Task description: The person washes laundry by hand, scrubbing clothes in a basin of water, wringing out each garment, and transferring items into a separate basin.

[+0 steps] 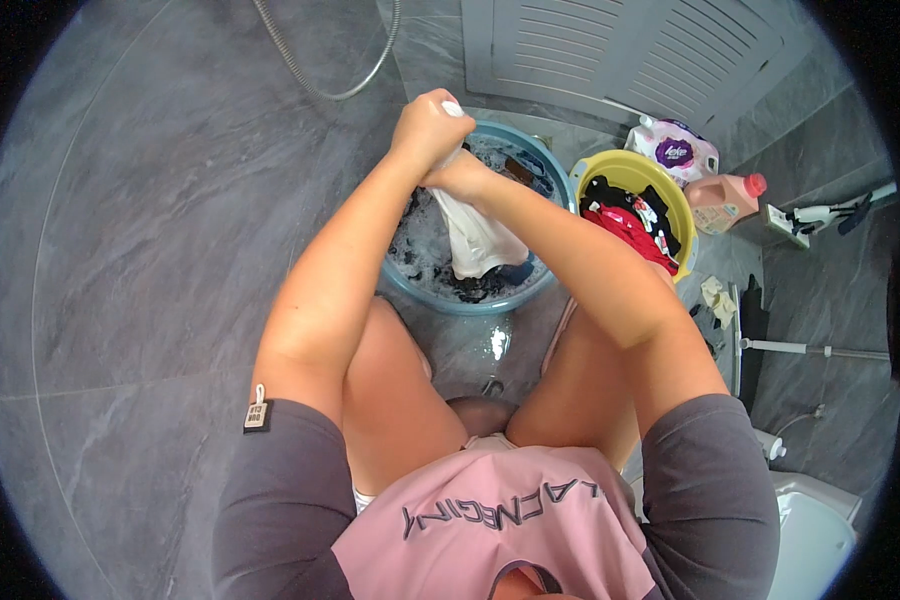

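Note:
Both hands are closed on a white cloth (478, 240) above a round blue basin (447, 304). My left hand (430, 128) grips it uppermost, with a bit of white showing by the thumb. Just below, my right hand (460, 177) is wrapped round the cloth, close against the left. The loose part of the cloth hangs down and spreads over the sudsy water (410, 250). Dark pieces of fabric lie in that water, partly hidden by the suds and my right forearm. What kind of garment the white cloth is cannot be made out.
Right of the basin stands a yellow tub (686, 215) with red and black clothes. Beyond it are a purple-and-white package (673, 150) and a pink jug (725, 203) with a red cap. A metal shower hose (342, 97) hangs at the top. A louvred grey door (620, 50) is ahead.

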A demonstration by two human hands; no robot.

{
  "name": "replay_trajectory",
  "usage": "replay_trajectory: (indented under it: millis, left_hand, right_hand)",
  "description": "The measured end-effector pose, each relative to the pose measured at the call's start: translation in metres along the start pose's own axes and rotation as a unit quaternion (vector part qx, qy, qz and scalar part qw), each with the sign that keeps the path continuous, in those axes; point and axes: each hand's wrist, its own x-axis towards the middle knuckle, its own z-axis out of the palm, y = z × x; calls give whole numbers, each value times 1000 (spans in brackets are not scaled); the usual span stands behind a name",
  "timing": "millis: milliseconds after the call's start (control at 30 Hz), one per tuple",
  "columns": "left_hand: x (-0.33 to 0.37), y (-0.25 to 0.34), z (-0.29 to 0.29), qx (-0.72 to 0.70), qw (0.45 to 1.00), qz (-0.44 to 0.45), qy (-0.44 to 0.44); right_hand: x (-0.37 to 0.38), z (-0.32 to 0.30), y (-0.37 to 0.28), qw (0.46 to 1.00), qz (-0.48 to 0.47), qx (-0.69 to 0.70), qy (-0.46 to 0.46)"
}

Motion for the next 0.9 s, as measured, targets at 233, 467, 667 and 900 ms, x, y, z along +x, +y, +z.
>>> replay_trajectory:
  millis: [233, 467, 667, 900]
  left_hand:
    - [2, 0, 7, 23, 999, 22, 35]
    - [-4, 15, 16, 44, 995, 64, 69]
    - [-6, 25, 16, 77, 992, 97, 37]
    - [-2, 14, 17, 12, 990, 127, 54]
  right_hand:
    - [-1, -2, 4, 999, 7, -33, 20]
    - [12, -11, 33, 984, -61, -127, 106]
    - [14, -19, 33, 971, -76, -206, 100]
    - [10, -23, 24, 961, -65, -231, 136]
